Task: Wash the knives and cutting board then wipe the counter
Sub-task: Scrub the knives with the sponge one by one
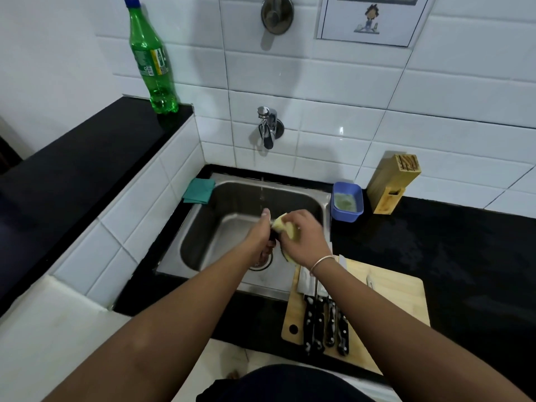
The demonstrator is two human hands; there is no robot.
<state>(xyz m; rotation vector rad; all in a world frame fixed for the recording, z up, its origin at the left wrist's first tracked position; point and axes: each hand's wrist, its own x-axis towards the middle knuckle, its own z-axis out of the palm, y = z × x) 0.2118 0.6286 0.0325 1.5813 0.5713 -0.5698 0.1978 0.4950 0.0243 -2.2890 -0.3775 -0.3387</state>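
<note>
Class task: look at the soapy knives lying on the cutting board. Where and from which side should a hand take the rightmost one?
Judging from its pose, grip the rightmost knife by its black riveted handle, coming from the near edge of the cutting board. The handles point toward the person; the blades point toward the sink. Foam suggests it may be slippery, so wrap the fingers fully round.

Desk (435,242): black. Wall tiles (319,82): white. Bottle (152,62): green, blue cap. Cloth (198,191): teal. Sink (226,227): grey steel. Tub (346,201): blue. Sponge (285,226): pale yellow. Knife block (391,184) and cutting board (391,300): light wood. Knife handles (324,323): black, pale rivets, white suds.
</note>
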